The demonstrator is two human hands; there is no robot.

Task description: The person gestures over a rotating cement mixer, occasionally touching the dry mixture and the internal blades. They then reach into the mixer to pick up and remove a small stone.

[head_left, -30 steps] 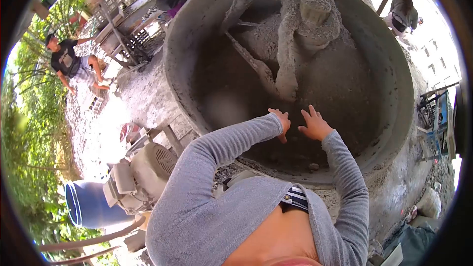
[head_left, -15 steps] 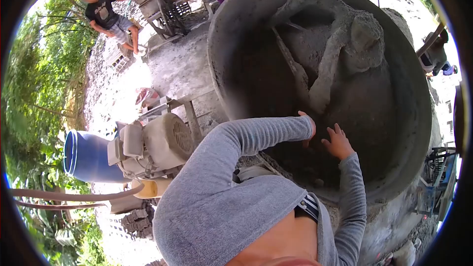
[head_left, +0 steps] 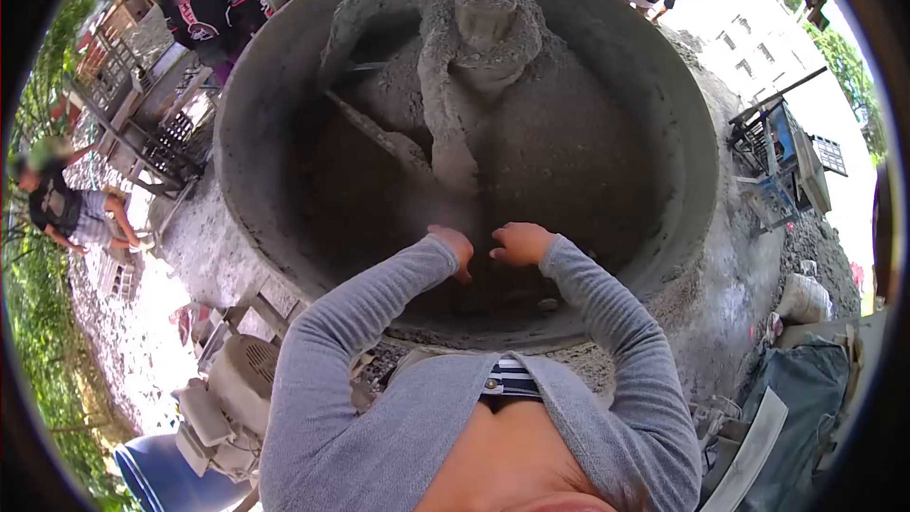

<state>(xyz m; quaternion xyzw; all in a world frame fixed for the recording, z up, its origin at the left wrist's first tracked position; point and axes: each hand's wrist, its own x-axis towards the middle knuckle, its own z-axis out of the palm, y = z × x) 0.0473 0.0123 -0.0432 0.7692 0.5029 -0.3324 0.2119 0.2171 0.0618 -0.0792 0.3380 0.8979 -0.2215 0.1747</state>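
Note:
A large round mixing pan (head_left: pixel 684 180), its wall coated in grey cement, stands in front of me. Inside, a cement-crusted mixer arm (head_left: pixel 445 100) curves out from a central hub (head_left: pixel 487 19). Dark grey mix (head_left: pixel 578 147) covers the pan floor. My left hand (head_left: pixel 453 248) hovers over the near part of the pan, thumb and fingers apart, with nothing seen in it. Close by on the right, my right hand (head_left: pixel 523 243) is also empty, its bent fingers apart and pointing left. A small lump (head_left: pixel 548 304) lies below the right hand.
A dusty motor (head_left: pixel 245 379) and a blue barrel (head_left: pixel 175 474) stand at lower left. Two people are at upper left, one in a black jacket (head_left: pixel 216 0); others are at upper right. A blue metal machine (head_left: pixel 782 166) stands right, above a dark green tarp (head_left: pixel 806 389).
My view has swung to the right, so the pan now sits more to the left. Both hands remain over the pan, and the right hand's spread fingers have turned leftward and bent.

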